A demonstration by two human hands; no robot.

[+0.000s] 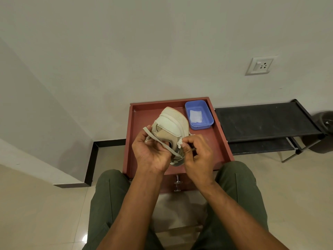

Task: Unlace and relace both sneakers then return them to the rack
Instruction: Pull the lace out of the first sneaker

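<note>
**Sneaker in hand over the bench, lace being worked**

I hold the sneaker (171,127) above the red bench (219,139), sole turned away from me toward 12 o'clock, opening facing me. My left hand (151,154) is curled around the heel side at 9 o'clock and grips it, with a span of the lace (162,144) running across its fingers. My right hand (197,154) sits at 3 o'clock, fingers pinched together on a bunched piece of lace at the eyelet row.

Handling judgement: the shoe looks light, with a stiff sole and a soft upper that will fold if squeezed. Best hold is the heel counter or sole edge, leaving the tongue free. The lace is flat, limp and likely to slip; take it near the tip.

A blue tray (209,112) holding a white cloth (196,116) sits on the bench at 1 o'clock. The black rack (266,121) stands at 3 o'clock, nothing visible on its top shelf. The second sneaker is not in view.
</note>
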